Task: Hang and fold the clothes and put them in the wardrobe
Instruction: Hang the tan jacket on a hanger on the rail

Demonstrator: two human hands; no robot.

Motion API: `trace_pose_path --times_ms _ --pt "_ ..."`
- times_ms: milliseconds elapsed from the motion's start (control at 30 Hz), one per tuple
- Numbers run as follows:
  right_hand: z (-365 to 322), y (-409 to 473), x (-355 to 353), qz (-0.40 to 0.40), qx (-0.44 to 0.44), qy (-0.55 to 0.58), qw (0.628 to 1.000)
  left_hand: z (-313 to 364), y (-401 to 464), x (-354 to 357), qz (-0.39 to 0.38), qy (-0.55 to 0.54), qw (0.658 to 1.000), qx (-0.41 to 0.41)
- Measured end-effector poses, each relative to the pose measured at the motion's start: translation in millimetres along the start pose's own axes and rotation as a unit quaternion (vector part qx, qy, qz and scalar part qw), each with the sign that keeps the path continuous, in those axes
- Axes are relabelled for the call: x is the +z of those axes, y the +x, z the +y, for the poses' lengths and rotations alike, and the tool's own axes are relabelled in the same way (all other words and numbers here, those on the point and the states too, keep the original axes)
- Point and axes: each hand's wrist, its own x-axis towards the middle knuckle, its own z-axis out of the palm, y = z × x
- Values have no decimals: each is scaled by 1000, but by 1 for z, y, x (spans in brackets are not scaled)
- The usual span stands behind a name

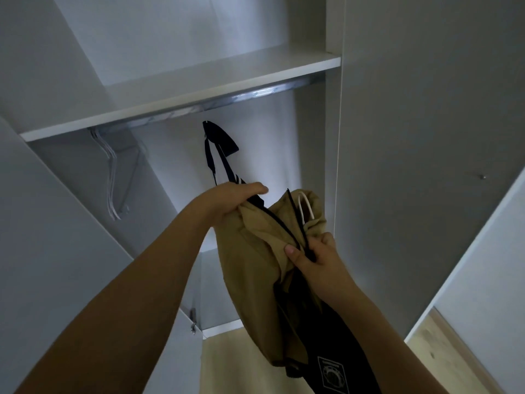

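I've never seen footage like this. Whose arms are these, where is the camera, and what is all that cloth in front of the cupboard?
There is no machine here: a person wears a wide-angle camera on the head, so you see their own two arms reaching forward and up. That is the only picture.

They stand before an open white wardrobe. It has a shelf, and under it a metal rail. Some bare white hangers hang at the rail's left end.

The left hand grips the top of a tan garment together with dark straps that rise above it. The right hand pinches a dark hanger and the cloth beside it. A black garment with a printed patch hangs below. A white hanger peeks out of the tan cloth. Nothing held is on the rail yet.
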Motion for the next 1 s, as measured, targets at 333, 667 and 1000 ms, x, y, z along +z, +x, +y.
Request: trace_pose_path --times_ms 333,667,1000 --pt "-2 -6 -3 -16 -69 -192 979 31 7 19 -95 44 992 -69" --pt "-1 -9 -6 -34 -2 -166 986 27 13 30 -49 222 968 108" --pt "11 0 -25 -10 63 223 973 -12 -71 36 65 452 663 593"
